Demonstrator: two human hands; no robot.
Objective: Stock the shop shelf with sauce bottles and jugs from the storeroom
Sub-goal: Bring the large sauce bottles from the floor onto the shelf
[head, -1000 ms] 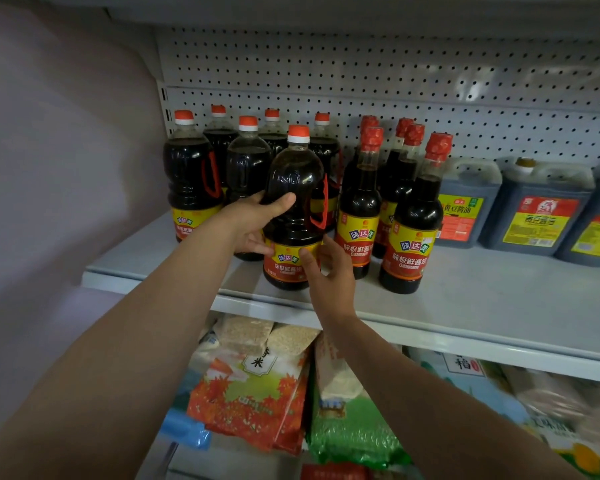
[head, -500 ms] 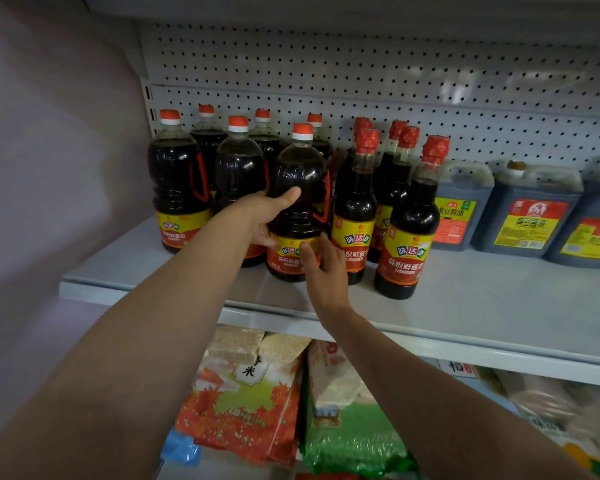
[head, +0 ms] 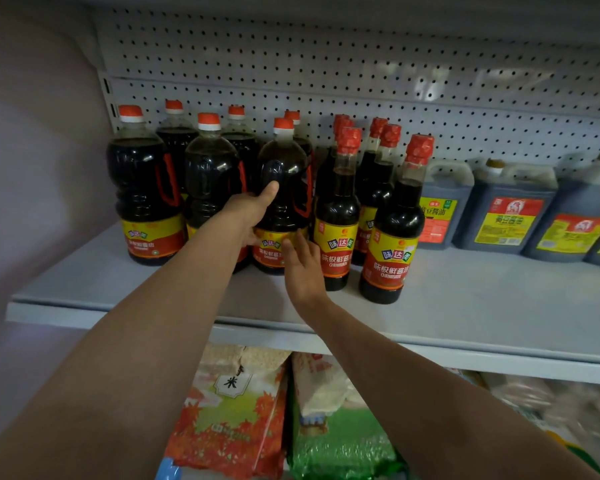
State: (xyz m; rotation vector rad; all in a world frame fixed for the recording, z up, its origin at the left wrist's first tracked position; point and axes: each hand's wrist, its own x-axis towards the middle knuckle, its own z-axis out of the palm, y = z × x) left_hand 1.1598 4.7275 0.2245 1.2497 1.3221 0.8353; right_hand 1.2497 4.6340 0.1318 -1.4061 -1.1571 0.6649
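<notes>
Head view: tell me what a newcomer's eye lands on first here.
First, the two bare arms reaching to the round sauce bottle at the front of the shelf: the left hand grips its side, the right hand touches its label with straight fingers. Next, the red-capped slim bottles just right of it, and the blue jugs further right.

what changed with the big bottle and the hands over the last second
The big sauce bottle went back from nearer the shelf's front edge into line with the other large bottles. The left hand still grips its side, thumb across the front. The right hand has eased off, its straight fingers only touching the label. The slim bottles, the jugs and the shelf stayed as they were.
</notes>
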